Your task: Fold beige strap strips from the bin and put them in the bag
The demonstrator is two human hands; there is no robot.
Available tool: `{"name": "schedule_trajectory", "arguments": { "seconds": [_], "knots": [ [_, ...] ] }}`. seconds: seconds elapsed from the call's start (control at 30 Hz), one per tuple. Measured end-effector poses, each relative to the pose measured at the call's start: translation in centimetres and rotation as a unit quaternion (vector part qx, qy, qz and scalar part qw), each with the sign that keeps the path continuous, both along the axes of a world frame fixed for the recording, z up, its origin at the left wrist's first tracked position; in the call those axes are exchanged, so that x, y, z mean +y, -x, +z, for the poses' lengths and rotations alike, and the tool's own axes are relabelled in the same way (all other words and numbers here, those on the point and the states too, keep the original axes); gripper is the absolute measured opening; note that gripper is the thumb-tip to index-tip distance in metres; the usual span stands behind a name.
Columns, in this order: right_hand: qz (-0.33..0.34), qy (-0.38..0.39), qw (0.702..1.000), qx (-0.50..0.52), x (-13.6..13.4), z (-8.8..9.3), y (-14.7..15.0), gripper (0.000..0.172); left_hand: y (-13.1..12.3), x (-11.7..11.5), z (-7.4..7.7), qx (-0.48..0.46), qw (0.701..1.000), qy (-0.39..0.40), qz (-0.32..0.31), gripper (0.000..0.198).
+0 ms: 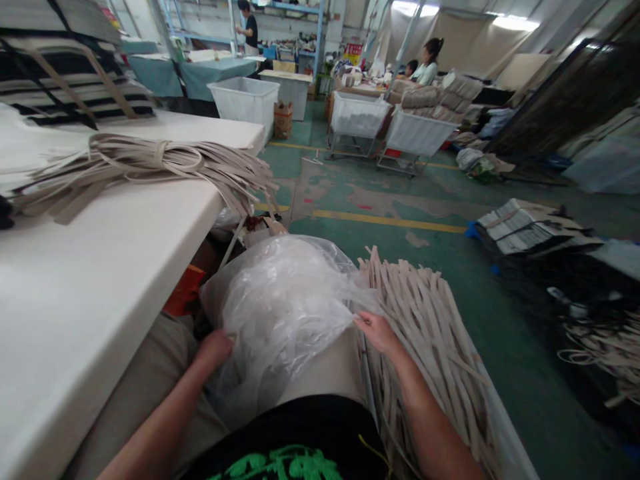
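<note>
A large clear plastic bag [295,287] lies crumpled and puffed up over my lap. At its left edge my left hand [216,348] is closed on the plastic. On the other side, my right hand [376,330] pinches the bag's edge between thumb and fingers. What the bag may contain is hard to make out through the folds. Right beside my right forearm lies a heap of long beige fabric strips [425,320]. Above my left hand, a tied bundle of similar beige straps [160,157] rests on the white table.
The white table [100,267] runs along my left, with stacked striped fabric [70,73] at its back. An orange item [184,290] sits beneath it. White bins [245,100] and wheeled carts [357,115] stand ahead. Bundled goods [535,227] lie on the right. Several people work farther back.
</note>
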State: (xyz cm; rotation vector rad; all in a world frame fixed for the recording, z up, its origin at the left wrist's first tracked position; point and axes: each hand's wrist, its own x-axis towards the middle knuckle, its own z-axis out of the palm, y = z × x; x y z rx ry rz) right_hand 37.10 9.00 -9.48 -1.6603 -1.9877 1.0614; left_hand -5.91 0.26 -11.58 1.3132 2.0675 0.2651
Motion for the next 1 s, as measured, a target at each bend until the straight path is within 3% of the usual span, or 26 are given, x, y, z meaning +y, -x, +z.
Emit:
{"name": "schedule_trajectory", "arguments": {
  "seconds": [0.13,0.23,0.33,0.43,0.57,0.67,0.77,0.87,1.0],
  "knots": [
    [0.049,0.001,0.998,0.05,-0.2,2.2,1.8,0.035,0.2,-0.7,3.3,-0.046,0.998,0.009,0.036,0.022],
    [0.128,-0.038,0.988,0.076,-0.6,3.8,5.0,0.031,0.3,-1.2,6.2,-0.113,0.992,-0.003,0.05,0.026],
    [0.203,-0.079,0.973,0.075,-2.2,4.6,9.8,0.05,-0.2,-1.1,9.2,-0.179,0.982,-0.031,0.056,0.041],
    [0.259,-0.091,0.959,0.066,-4.7,3.6,15.1,0.065,-1.1,-0.3,11.9,-0.26,0.958,-0.084,0.084,0.052],
    [0.327,-0.098,0.939,0.031,-6.8,-0.4,19.5,0.072,-2.3,0.5,14.4,-0.33,0.931,-0.132,0.082,0.052],
    [0.31,-0.106,0.944,-0.029,-5.9,-3.3,18.9,0.063,-3.1,0.1,14.9,-0.349,0.923,-0.148,0.058,0.049],
    [0.266,-0.097,0.955,-0.088,-2.8,-4.3,15.7,0.036,-3.8,-0.3,14.5,-0.347,0.928,-0.133,-0.032,0.045],
    [0.193,-0.122,0.965,-0.127,1.9,-3.2,12.4,0.031,-4.4,-0.2,13.7,-0.359,0.922,-0.094,-0.109,0.044],
    [0.086,-0.168,0.966,-0.178,8.9,-0.9,10.9,0.039,-5.1,0.7,12.2,-0.439,0.886,-0.068,-0.13,0.05]
  ]
}}
